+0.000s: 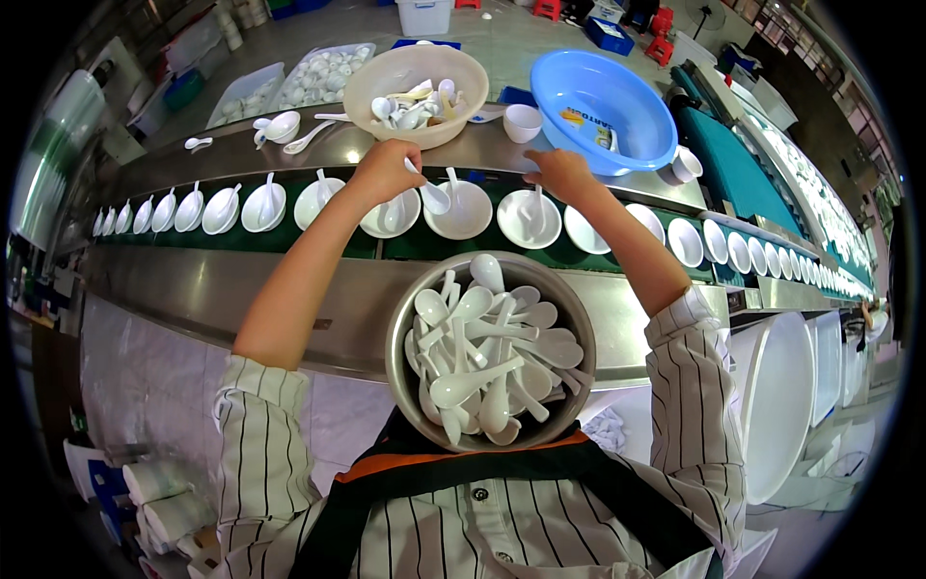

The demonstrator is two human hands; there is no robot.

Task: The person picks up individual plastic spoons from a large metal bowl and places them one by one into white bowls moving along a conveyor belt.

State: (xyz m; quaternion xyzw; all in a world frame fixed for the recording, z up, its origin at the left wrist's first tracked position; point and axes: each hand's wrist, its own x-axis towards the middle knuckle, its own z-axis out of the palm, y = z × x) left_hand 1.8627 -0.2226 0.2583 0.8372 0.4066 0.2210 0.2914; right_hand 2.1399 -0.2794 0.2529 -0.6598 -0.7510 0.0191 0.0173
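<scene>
Fairly bright, cool light reaches the blue basin [644,104]. To its right, a long strip of white pieces [820,174] glares almost featureless. Below-left of it, the steel table [203,280] gives soft reflections and white spoons [471,383] carry small highlights. Beyond it, the floor [526,37] looks dimmer; fisheye distortion curves straight edges.

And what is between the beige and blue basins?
In the head view: a small white bowl, a white spoon left of it, and something blue behind.
</scene>
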